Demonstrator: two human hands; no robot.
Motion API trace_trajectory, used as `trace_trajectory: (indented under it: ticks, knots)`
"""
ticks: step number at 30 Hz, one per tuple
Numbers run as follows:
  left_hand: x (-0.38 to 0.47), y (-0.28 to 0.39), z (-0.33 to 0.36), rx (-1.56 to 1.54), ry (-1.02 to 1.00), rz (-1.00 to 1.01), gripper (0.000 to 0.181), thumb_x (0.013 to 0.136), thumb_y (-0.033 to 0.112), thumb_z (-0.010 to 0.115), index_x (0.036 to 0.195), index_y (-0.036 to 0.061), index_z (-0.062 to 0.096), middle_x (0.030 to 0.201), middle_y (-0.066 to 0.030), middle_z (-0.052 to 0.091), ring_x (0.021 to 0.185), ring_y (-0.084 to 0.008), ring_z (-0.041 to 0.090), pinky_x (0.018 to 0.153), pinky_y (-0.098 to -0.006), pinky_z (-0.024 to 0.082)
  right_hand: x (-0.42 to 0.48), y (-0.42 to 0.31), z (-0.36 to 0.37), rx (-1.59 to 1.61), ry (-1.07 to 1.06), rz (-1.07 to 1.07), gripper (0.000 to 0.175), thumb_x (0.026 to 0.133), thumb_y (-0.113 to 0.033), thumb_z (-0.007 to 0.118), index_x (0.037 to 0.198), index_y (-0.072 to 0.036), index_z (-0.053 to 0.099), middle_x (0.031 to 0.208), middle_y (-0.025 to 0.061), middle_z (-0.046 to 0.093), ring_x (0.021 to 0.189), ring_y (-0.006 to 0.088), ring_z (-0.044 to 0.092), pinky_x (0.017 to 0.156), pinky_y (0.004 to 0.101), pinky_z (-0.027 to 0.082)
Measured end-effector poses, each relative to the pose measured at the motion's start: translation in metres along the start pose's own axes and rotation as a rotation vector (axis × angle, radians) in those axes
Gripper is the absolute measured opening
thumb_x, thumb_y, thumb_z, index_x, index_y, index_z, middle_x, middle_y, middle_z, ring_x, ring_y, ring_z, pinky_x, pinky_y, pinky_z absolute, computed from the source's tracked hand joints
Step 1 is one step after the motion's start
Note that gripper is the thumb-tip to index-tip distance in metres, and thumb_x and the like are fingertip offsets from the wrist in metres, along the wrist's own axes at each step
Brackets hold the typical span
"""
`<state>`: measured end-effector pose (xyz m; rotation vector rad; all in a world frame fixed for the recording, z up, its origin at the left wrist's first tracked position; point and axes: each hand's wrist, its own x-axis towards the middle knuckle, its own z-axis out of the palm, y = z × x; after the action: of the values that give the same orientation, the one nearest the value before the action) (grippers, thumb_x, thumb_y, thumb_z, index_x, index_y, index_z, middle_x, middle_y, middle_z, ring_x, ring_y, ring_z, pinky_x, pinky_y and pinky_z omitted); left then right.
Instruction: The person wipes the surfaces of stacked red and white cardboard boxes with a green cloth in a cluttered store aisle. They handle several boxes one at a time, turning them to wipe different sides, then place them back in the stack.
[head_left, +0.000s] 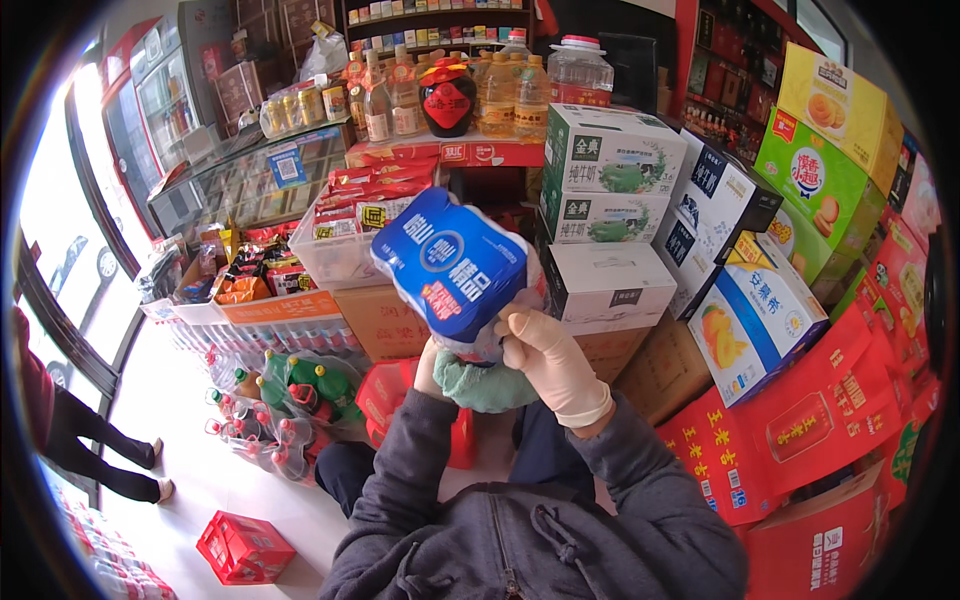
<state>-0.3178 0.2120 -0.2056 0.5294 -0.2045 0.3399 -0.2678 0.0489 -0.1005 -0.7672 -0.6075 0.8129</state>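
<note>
In front of my chest a shrink-wrapped multipack with a blue printed top (450, 266) is held up, tilted toward me. My right hand (551, 360), in a pale thin glove, grips its lower right corner with curled fingers. A pale green cloth (487, 384) is bunched against the underside of the pack. My left hand (430, 373), also gloved, holds this cloth at the pack's lower left. Its fingers are hidden behind the cloth and pack. Below them, between my knees, stands a red bag (386, 390), partly covered by my arm.
Milk cartons (607, 169) are stacked ahead on the right, with red gift boxes (795, 420) nearer me. A plastic bin (311, 251) of snack packets stands ahead left, above wrapped drink bottles (300, 386). A red box (244, 547) sits on the floor. A person (82, 412) stands by the doorway.
</note>
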Motion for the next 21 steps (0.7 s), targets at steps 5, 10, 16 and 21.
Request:
trace_trajectory:
  ticks: [5,10,16,21]
  knots:
    - [0.012,-0.023,-0.002,0.114,-0.073,-0.068,0.031,0.094,0.014,0.043,0.120,0.0016,0.052,0.112,-0.0105,0.060,0.100,-0.0221,0.059,0.090,-0.0350,0.048,-0.010,-0.009,-0.020,-0.050,0.118,-0.075,0.029,0.087,-0.025,0.062,0.102,0.000,0.061,0.086,0.0004,0.060,0.060,0.0054,0.042,0.055,0.0207,0.032]
    - [0.021,-0.059,-0.001,0.000,-0.170,-0.174,0.030,0.090,0.002,0.046,0.119,0.0027,0.053,0.115,-0.0059,0.059,0.103,-0.0164,0.058,0.089,-0.0329,0.048,-0.016,-0.013,-0.048,-0.076,0.149,-0.148,0.042,0.087,-0.027,0.062,0.115,0.004,0.057,0.094,0.0030,0.062,0.061,0.0050,0.041,0.054,0.0201,0.031]
    - [0.037,-0.084,0.009,-0.026,-0.009,-0.292,0.019,0.087,0.011,0.057,0.102,0.0019,0.064,0.098,-0.0089,0.066,0.087,-0.0181,0.065,0.081,-0.0315,0.052,-0.019,-0.021,-0.074,-0.009,0.060,-0.205,0.043,0.091,-0.030,0.053,0.121,0.001,0.055,0.105,0.0063,0.063,0.057,0.0053,0.036,0.056,0.0187,0.031]
    - [0.043,-0.089,0.005,-0.087,0.001,-0.290,0.020,0.089,0.011,0.055,0.105,0.0009,0.062,0.101,-0.0115,0.066,0.089,-0.0194,0.065,0.082,-0.0330,0.053,-0.019,-0.024,-0.081,0.007,0.075,-0.201,0.045,0.089,-0.031,0.055,0.120,0.001,0.055,0.106,0.0068,0.062,0.057,0.0057,0.037,0.057,0.0193,0.032]
